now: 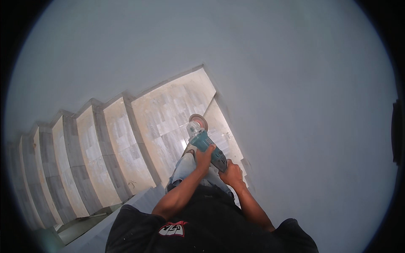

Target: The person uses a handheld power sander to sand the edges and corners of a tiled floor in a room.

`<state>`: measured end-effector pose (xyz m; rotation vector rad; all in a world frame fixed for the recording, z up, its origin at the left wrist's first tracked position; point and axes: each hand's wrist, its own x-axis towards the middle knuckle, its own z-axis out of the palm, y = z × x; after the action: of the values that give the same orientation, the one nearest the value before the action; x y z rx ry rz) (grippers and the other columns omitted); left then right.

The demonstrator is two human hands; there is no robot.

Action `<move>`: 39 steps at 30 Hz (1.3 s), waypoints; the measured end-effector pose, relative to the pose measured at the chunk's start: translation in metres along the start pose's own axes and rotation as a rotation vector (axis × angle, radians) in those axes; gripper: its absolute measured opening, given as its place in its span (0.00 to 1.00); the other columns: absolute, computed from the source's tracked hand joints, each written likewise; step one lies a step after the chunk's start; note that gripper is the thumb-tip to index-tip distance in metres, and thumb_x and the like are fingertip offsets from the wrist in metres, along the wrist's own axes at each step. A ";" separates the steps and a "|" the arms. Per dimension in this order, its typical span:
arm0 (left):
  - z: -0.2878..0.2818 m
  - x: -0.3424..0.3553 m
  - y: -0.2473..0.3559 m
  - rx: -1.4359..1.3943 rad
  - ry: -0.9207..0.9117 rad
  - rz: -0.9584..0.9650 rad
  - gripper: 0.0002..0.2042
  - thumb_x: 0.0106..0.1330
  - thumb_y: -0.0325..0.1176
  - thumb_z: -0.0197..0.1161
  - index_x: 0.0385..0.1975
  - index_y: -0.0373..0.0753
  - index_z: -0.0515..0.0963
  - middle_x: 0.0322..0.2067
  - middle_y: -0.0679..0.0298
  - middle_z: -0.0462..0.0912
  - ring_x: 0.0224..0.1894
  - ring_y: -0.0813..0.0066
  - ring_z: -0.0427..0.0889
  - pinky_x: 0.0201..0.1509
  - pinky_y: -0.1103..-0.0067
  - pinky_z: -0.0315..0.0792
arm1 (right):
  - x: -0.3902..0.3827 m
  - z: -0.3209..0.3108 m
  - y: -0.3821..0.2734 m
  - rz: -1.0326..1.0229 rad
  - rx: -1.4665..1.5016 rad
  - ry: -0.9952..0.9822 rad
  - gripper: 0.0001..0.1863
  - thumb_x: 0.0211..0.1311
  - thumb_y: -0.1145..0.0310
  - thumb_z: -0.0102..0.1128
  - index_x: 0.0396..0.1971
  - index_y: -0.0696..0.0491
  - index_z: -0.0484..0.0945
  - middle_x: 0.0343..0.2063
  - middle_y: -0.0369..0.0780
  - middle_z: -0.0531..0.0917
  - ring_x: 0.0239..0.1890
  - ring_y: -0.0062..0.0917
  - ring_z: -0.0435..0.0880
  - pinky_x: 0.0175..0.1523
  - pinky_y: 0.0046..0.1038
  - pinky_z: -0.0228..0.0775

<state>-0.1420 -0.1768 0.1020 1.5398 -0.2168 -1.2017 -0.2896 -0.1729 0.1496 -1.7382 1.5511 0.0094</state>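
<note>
Left fingers (201, 155) and right fingers (227, 174) wrap around the angle grinder (202, 141).

Grinder (204, 141): teal, with dark rear end; its front is toward upper left.
Disc (204, 121): round, at the front of the grinder; if it touches the landing (168, 101), I cannot tell.
Left grip (204, 155): closed around the middle of the grinder.
Right grip (232, 173): wrapped around its rear end.
Stairs (90, 160): at the left, in grey and pale colours.
Wall (320, 126): bluish grey.
</note>
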 end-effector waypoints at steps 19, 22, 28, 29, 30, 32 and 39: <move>-0.010 -0.020 0.003 -0.136 -0.080 0.019 0.18 0.57 0.36 0.68 0.44 0.35 0.73 0.39 0.63 0.76 0.38 0.73 0.76 0.45 0.76 0.71 | -0.030 -0.004 -0.011 -0.015 0.006 0.040 0.21 0.47 0.66 0.67 0.40 0.61 0.75 0.30 0.58 0.83 0.37 0.55 0.83 0.45 0.48 0.75; -0.008 -0.023 0.001 -0.176 -0.084 0.037 0.17 0.57 0.35 0.67 0.43 0.35 0.73 0.38 0.64 0.77 0.39 0.74 0.76 0.46 0.76 0.71 | -0.035 -0.002 -0.009 -0.003 0.007 0.032 0.21 0.46 0.67 0.67 0.40 0.61 0.75 0.30 0.57 0.83 0.37 0.54 0.83 0.46 0.47 0.75; -0.010 -0.031 0.010 -0.203 -0.104 -0.015 0.15 0.57 0.33 0.67 0.41 0.37 0.74 0.36 0.65 0.77 0.38 0.74 0.76 0.45 0.77 0.71 | -0.042 -0.005 -0.014 0.029 0.024 0.005 0.22 0.46 0.67 0.67 0.42 0.61 0.75 0.32 0.56 0.84 0.39 0.52 0.84 0.48 0.47 0.75; -0.010 -0.032 0.013 -0.198 -0.104 -0.026 0.15 0.57 0.33 0.67 0.41 0.37 0.74 0.36 0.66 0.77 0.38 0.75 0.76 0.45 0.77 0.71 | -0.042 -0.006 -0.015 0.033 0.029 0.005 0.22 0.47 0.67 0.66 0.42 0.60 0.75 0.32 0.56 0.84 0.39 0.52 0.84 0.48 0.47 0.75; -0.010 -0.031 0.013 -0.194 -0.109 -0.023 0.15 0.57 0.33 0.67 0.42 0.37 0.74 0.36 0.66 0.77 0.38 0.74 0.76 0.45 0.76 0.71 | -0.043 -0.007 -0.017 0.033 0.033 0.008 0.22 0.47 0.66 0.66 0.42 0.60 0.75 0.32 0.56 0.84 0.40 0.52 0.84 0.48 0.47 0.75; -0.010 -0.030 0.016 -0.189 -0.119 -0.015 0.15 0.57 0.33 0.67 0.42 0.37 0.74 0.36 0.66 0.77 0.38 0.74 0.76 0.44 0.76 0.71 | -0.044 -0.012 -0.021 0.057 0.035 -0.001 0.22 0.48 0.66 0.65 0.43 0.59 0.75 0.33 0.56 0.84 0.40 0.51 0.84 0.49 0.47 0.75; -0.015 -0.020 -0.007 -0.190 -0.118 0.093 0.21 0.56 0.36 0.68 0.47 0.36 0.71 0.40 0.63 0.76 0.42 0.71 0.76 0.47 0.74 0.71 | -0.053 -0.009 -0.020 0.072 -0.021 0.025 0.25 0.50 0.58 0.65 0.45 0.58 0.74 0.34 0.56 0.84 0.41 0.52 0.83 0.49 0.48 0.75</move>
<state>-0.1425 -0.1512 0.1056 1.2830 -0.2420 -1.2046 -0.2900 -0.1349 0.1920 -1.7040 1.6367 0.0404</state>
